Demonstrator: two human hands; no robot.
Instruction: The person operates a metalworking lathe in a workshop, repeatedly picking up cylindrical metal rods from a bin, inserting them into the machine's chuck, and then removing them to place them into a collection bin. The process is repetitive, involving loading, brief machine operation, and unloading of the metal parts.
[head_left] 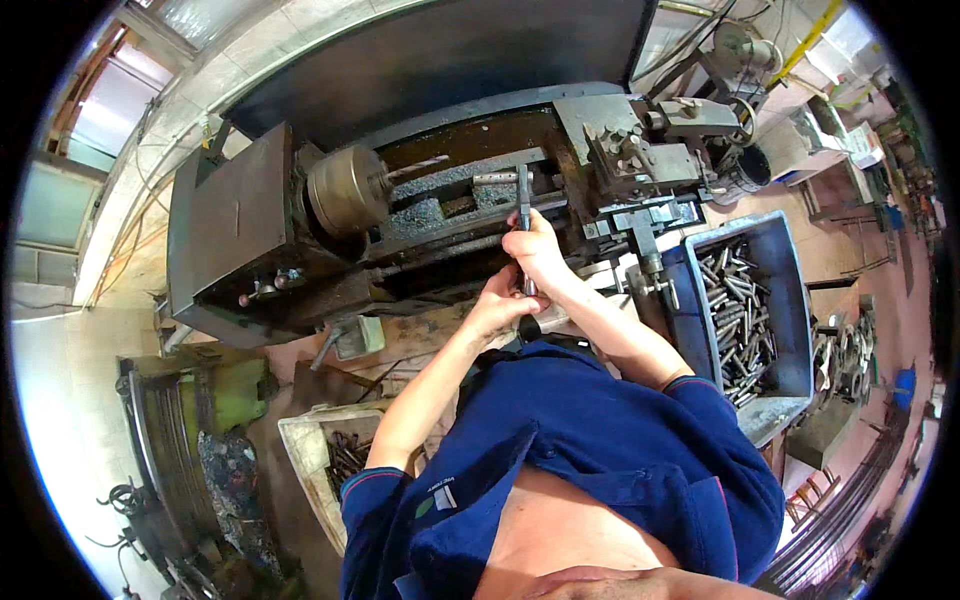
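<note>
Close in front of my body, my right hand [537, 250] is closed around a long narrow metal tool [524, 190]. Its upper end points away from me, over the lathe bed. Just below, the fingers of my left hand [497, 308] are closed about a small shiny metal piece [529, 286]. Whether that piece belongs to the same tool is hidden by my hands. A short metal cylinder [494, 178] lies beside the tool's upper end. The lathe chuck [346, 190] is to the left, with a thin rod [418, 167] sticking out of it.
The lathe's headstock [232, 225] stands at the left, its tool post [635, 155] at the right. Metal chips [420, 213] cover part of the bed. A blue bin [700, 318] of metal pins is at my right, a pale bin [305, 450] with dark parts at my left.
</note>
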